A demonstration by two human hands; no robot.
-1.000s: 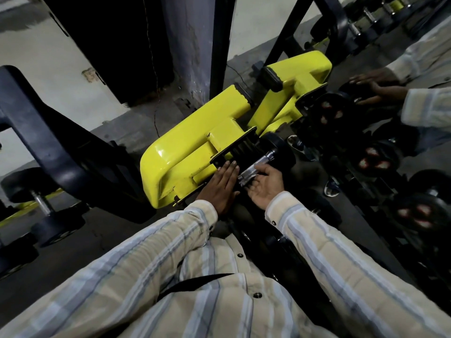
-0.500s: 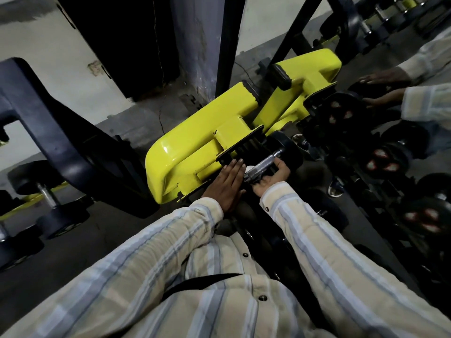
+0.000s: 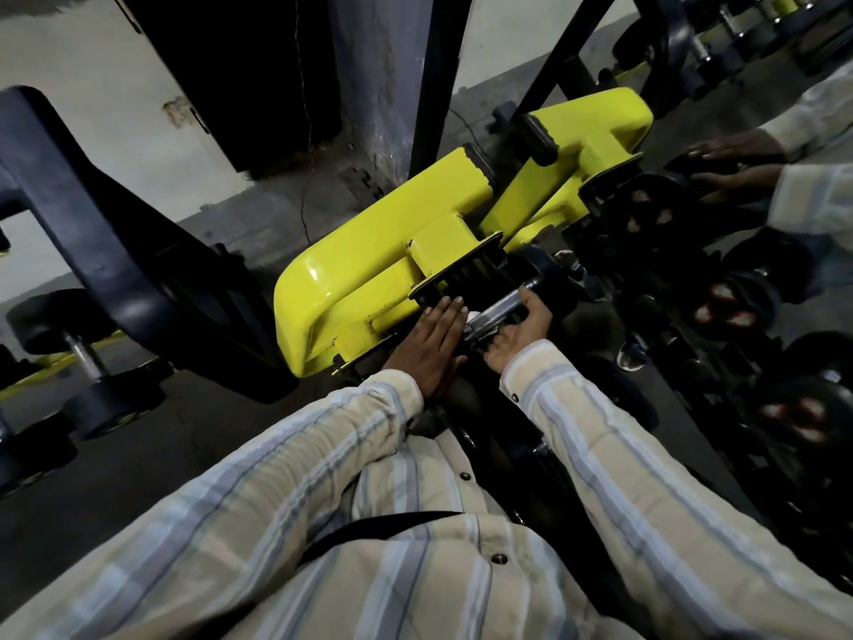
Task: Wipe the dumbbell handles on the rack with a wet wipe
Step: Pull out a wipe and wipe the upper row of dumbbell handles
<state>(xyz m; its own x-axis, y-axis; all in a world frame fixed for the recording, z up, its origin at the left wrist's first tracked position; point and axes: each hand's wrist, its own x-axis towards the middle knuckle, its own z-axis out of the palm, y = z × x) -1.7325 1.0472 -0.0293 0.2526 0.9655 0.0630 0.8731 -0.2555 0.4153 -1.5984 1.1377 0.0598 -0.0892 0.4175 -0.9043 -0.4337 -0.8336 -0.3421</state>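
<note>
Our left hand (image 3: pixel 436 344) lies flat with straight fingers against the near dumbbell head, just beside the yellow rack frame (image 3: pixel 369 265). Our right hand (image 3: pixel 519 332) curls under and round the chrome dumbbell handle (image 3: pixel 496 314), which rests on the rack. A bit of white wipe (image 3: pixel 471 317) shows between the hands.

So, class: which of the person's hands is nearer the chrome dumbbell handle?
Right. The right hand grips the handle from below; the left hand lies flat just beside its near end.
</note>
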